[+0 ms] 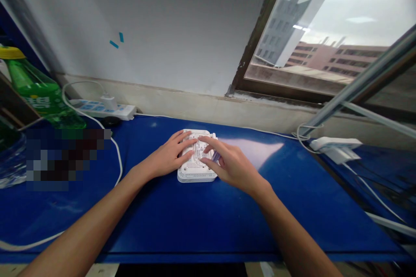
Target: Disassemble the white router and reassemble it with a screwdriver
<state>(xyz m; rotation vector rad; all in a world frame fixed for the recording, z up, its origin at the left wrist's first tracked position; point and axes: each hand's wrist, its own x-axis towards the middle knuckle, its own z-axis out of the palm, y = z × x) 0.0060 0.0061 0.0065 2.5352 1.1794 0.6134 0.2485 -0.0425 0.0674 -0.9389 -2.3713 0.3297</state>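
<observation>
A white, flat plastic casing (198, 175) with rounded corners and rows of small holes lies on the blue tabletop, like a router's vented shell. My left hand (167, 156) rests across its left side, fingers spread and lying on the holed face. Over the right side is my right hand (229, 160), its thumb and index finger curved and apart, with nothing visible between them. The tips of those fingers are at the casing's face; whether they press on it I cannot tell. A small white stub sticks out at the casing's upper right corner, partly behind my right hand.
Left on the blue table (195, 220) stand a green bottle (42, 91) with a yellow cap and a white power strip (121, 111) with a charger. A white cable (117, 151) loops past my left forearm. Another white power strip (336, 143) lies right, beside a metal pole (357, 82).
</observation>
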